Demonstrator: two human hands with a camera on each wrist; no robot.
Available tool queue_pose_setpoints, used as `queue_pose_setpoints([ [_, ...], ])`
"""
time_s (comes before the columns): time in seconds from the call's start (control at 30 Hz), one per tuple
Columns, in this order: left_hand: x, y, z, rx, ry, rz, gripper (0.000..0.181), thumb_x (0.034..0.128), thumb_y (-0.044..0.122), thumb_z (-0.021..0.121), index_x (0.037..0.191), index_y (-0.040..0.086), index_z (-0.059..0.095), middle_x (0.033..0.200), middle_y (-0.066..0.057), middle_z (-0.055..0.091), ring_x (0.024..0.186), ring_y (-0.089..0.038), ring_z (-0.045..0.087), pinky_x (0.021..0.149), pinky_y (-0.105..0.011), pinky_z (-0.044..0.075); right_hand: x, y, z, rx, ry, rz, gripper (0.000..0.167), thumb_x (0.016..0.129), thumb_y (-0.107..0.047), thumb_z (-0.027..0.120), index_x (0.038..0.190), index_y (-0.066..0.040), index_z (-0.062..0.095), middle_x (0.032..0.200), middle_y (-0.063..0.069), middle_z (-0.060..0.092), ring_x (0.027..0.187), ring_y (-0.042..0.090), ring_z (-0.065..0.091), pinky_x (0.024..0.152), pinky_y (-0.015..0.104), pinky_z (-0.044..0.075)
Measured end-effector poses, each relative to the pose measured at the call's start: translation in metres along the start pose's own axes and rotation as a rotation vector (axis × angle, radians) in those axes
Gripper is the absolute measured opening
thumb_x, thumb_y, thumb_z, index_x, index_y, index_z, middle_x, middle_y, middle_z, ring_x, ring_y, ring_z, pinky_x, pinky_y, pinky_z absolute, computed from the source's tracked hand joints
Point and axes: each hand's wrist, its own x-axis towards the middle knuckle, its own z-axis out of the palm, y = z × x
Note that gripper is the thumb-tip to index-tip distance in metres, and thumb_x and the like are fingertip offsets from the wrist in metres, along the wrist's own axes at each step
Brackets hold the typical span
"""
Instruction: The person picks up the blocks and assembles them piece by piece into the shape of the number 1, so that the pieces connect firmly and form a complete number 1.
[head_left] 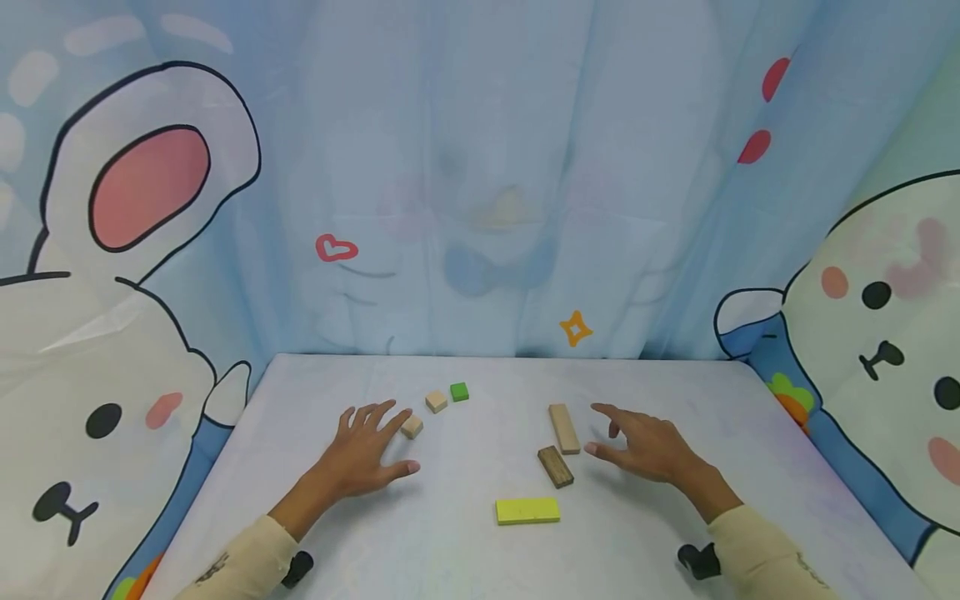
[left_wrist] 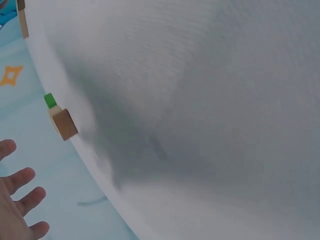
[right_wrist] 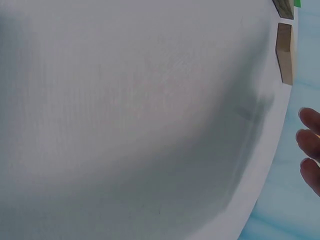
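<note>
My left hand [head_left: 362, 457] hovers with spread fingers over the left part of the table, holding nothing. Nearest to it is a small plain wooden cube [head_left: 412, 427], just beyond the index finger. A second plain cube [head_left: 436, 402] and a green cube [head_left: 460, 392] lie in a slanting row behind it. On the other side, my right hand [head_left: 643, 443] is held above the table, its fingers loosely bent and nothing in them. Left of that hand lie a pale wooden block [head_left: 564, 429] and a darker brown block [head_left: 555, 467]. A yellow block [head_left: 527, 511] lies nearer the front.
A white cloth covers the table [head_left: 480, 558]. Behind it hangs a light blue curtain [head_left: 487, 167] printed with cartoon figures, rising from the table's back edge. Black wrist mounts [head_left: 699, 562] show beside both sleeves.
</note>
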Motion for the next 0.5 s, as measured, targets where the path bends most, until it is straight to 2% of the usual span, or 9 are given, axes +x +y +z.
queue_pose_setpoints([
  [0.33,0.007,0.02,0.0,-0.033,-0.04,0.078,0.085,0.0892,0.072,0.055,0.152,0.015,0.043,0.143,-0.011,0.053,0.132,-0.033,0.05,0.105,-0.056,0.039,0.0,-0.012,0.005,0.115,-0.094,-0.045,0.075,0.088,-0.061,0.066,0.146,-0.017,0.048,0.091,-0.005,0.064,0.067,0.01,0.048,0.06,0.03,0.041],
  [0.5,0.012,0.03,0.003,-0.004,-0.082,0.095,0.086,0.0895,0.074,0.051,0.151,0.014,0.043,0.141,-0.011,0.055,0.129,-0.03,0.053,0.105,-0.053,0.041,0.0,-0.016,0.005,0.164,-0.151,-0.065,0.076,0.088,-0.061,0.066,0.148,-0.019,0.046,0.091,-0.008,0.062,0.069,0.009,0.05,0.06,0.029,0.042],
])
